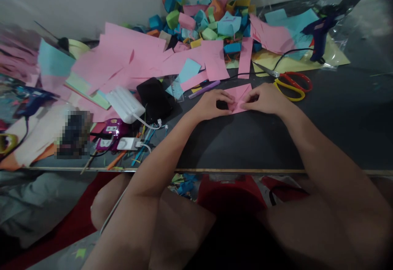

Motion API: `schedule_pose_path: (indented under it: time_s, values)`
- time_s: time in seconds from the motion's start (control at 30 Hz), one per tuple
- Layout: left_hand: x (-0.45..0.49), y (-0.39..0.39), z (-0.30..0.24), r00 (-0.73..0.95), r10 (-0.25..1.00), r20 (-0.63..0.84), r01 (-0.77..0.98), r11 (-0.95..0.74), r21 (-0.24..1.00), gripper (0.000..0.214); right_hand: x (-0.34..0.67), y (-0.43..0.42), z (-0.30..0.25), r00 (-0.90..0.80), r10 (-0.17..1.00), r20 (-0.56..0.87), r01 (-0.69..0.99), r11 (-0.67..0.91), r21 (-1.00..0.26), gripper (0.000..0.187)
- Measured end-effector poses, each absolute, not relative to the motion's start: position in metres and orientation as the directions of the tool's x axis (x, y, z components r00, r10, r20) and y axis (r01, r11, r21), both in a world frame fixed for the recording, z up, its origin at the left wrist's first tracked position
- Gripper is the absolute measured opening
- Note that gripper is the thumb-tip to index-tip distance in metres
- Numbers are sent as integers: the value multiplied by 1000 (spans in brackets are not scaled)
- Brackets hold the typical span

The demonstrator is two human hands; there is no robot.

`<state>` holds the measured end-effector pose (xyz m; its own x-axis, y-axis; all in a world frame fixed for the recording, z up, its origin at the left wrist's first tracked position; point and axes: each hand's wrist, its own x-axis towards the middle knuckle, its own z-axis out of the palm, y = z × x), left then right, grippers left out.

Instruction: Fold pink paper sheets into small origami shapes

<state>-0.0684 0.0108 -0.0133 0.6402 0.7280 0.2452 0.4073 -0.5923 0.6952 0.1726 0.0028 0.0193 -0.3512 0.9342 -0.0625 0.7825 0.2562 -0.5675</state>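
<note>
A piece of pink paper (pixel 241 97) with crease lines and folded-in flaps lies on the dark tabletop in front of me. From its left side, my left hand (pixel 215 104) grips it, thumb and fingers curled around the near left corner. My right hand (pixel 265 100) has its fingers bent down onto the right part of the same paper. Some of the fingertips are hidden. Just beyond my right wrist lie scissors (pixel 293 82) with red and yellow handles. A purple pen-like stick (pixel 204 89) rests beyond my left hand.
Pink sheets (pixel 129 53) and folded coloured paper pieces (pixel 202 20) pile up along the wall. A blue glue gun (pixel 319 37) stands at back right, its cord crossing the table. Leftward are a white power bank (pixel 125 104), a black phone-like object (pixel 154 99) and another glue gun (pixel 33 100).
</note>
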Motion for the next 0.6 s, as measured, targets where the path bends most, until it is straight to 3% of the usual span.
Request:
schedule_pose_path:
  time_s: [0.2, 0.4, 0.6]
  values:
    - [-70, 15, -17, 642, 731, 233, 382, -568, 729, 23, 170, 3, 13, -320, 947, -36, 777, 240, -582, 10]
    - [-59, 8, -18, 514, 822, 244, 439, -497, 749, 10, 167, 0, 15, -287, 956, -59, 759, 189, -624, 6]
    - [-54, 3, -17, 495, 835, 240, 480, -493, 725, 20, 166, 1, 14, -281, 958, -57, 772, 191, -606, 7]
